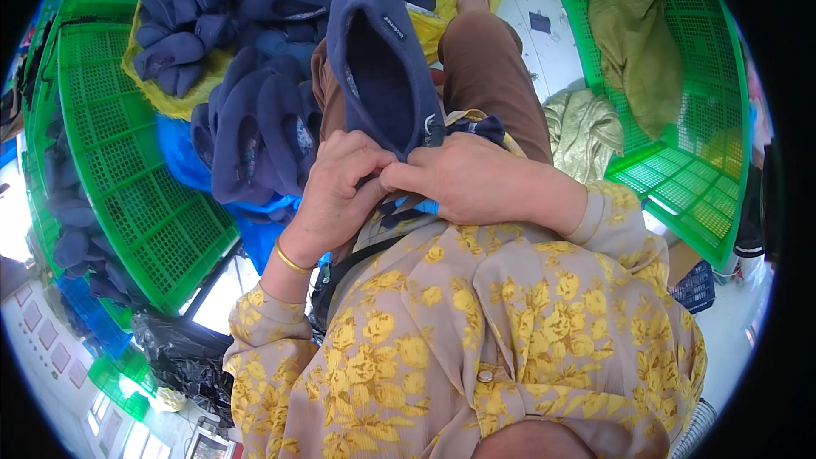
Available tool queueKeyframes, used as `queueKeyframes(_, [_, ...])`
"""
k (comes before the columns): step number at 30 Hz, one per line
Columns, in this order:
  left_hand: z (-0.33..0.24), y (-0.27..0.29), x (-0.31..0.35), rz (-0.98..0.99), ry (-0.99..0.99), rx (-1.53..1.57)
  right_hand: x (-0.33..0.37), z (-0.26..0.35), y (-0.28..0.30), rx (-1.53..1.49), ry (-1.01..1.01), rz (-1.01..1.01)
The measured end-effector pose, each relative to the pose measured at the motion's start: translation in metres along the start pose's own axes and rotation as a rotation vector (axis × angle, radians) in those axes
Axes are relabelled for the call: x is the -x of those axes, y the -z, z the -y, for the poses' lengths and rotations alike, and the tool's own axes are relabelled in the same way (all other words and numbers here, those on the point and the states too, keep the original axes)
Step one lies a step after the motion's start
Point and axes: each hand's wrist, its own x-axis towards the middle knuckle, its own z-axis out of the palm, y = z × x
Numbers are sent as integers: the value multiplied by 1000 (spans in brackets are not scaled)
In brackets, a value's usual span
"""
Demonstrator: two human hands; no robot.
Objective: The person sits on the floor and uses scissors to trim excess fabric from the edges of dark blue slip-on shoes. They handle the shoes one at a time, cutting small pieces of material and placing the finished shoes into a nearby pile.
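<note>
Centrally, a navy fabric slipper stood upright over the person's lap, its opening toward the camera and its heel edge lowest. Both hands met at that heel edge. The left hand was curled, thumb and fingertips pinched on the slipper's rim; a gold bangle sat on its wrist. The right hand was likewise closed, fingers gripping the same rim just beside the left fingertips, next to a small dark bow on the slipper's side. How tightly either hand clamped could not be judged.

Left of the slipper, and touching it, lay a pile of similar navy slippers on blue sheeting. Beyond the slipper's toe, more of them filled a yellow bag. Further left of the slipper stood a green plastic crate, with dark slippers behind its lattice. Well to the right of the slipper, a second green crate held an olive cloth. Below the slipper, the person's yellow-flowered sleeves filled the near view.
</note>
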Motion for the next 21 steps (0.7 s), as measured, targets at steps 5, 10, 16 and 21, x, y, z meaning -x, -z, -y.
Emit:
queueKeyframes(5, [0, 3, -3, 1, 29, -10, -1, 7, -3, 242, 57, -272])
queueKeyframes(10, [0, 1, -6, -1, 44, -40, -9, 6, -16, -46, 128, -619])
queueKeyframes(16, [-15, -5, -4, -44, 60, -119, 6, 7, 33, -1507, -142, -700])
queueKeyframes(21, [-21, -10, -5, -109, 114, -67, 29, 6, 68, -1384, 20, -720])
